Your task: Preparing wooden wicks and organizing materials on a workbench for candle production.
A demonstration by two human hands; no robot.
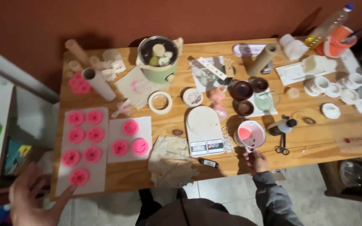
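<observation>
My right hand grips the handle of a small metal pitcher with pink liquid inside, resting on the wooden table beside a white kitchen scale. My left hand hovers open off the table's near left corner, fingers spread, nearest to a white sheet carrying several pink flower-shaped pieces. A second sheet with three pink flowers lies next to it. A small black thermometer lies near the front edge.
A green pot with wax chunks stands at the back. Tape roll, cardboard tubes, dark bowls, white moulds, a bottle, an orange bucket, crumpled paper and scissors crowd the table.
</observation>
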